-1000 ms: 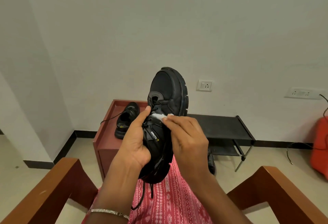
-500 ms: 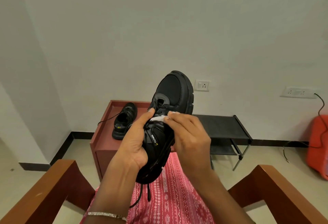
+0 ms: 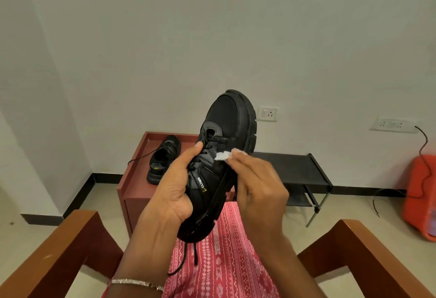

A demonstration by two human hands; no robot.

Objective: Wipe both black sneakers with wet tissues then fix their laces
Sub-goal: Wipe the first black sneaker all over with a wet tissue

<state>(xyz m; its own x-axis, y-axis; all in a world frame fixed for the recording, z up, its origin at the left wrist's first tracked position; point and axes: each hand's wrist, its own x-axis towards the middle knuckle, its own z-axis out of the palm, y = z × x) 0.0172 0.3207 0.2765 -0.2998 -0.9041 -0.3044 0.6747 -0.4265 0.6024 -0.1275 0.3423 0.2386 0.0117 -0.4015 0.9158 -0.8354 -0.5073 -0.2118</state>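
Note:
A black sneaker [image 3: 226, 120] is held up in front of me, toe pointing up and away. My left hand [image 3: 172, 191] grips it round the heel and side, thumb lying along the laces. My right hand [image 3: 257, 186] pinches a small white wet tissue [image 3: 223, 155] and presses it against the sneaker's upper beside the laces. Loose lace ends [image 3: 188, 257] hang below the heel over my lap. The second black sneaker [image 3: 162, 160] stands on the reddish-brown cabinet [image 3: 134, 179] ahead, one lace trailing to the left.
Wooden chair arms flank me, one [image 3: 61, 255] on the left and one [image 3: 368, 260] on the right. A low black shoe rack [image 3: 297, 167] stands against the wall right of the cabinet. An orange object [image 3: 422, 193] with a black cable sits at far right.
The sneaker has come slightly lower and to the right in view. My right hand slid the tissue from the lace area rightwards onto the side of the upper.

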